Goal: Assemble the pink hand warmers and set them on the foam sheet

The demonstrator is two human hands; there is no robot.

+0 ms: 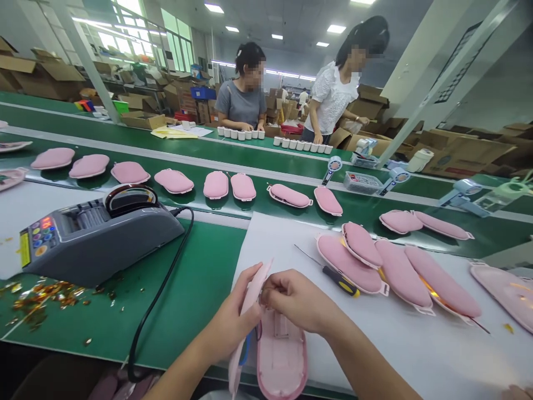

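Note:
My left hand (233, 316) grips a thin pink plastic shell half (252, 291), tilted up on its edge. Below and right of it, an open pink shell half (283, 361) lies with its moulded inside facing up. My right hand (297, 300) is closed in a pinch over the top end of that open half, close to the raised shell. Whatever its fingertips hold is hidden. A bit of blue (245, 350) shows between the two halves. Beyond my right hand lies a screwdriver (339, 280) with a black and yellow handle, beside stacked pink oval shells (353, 264).
A grey tape dispenser (108, 239) stands at left, its black cable (166, 294) looping across the green bench. Amber tape scraps (45, 300) lie before it. Pink shells (172, 181) line the green conveyor (266, 216). Two people (241, 103) work across from me.

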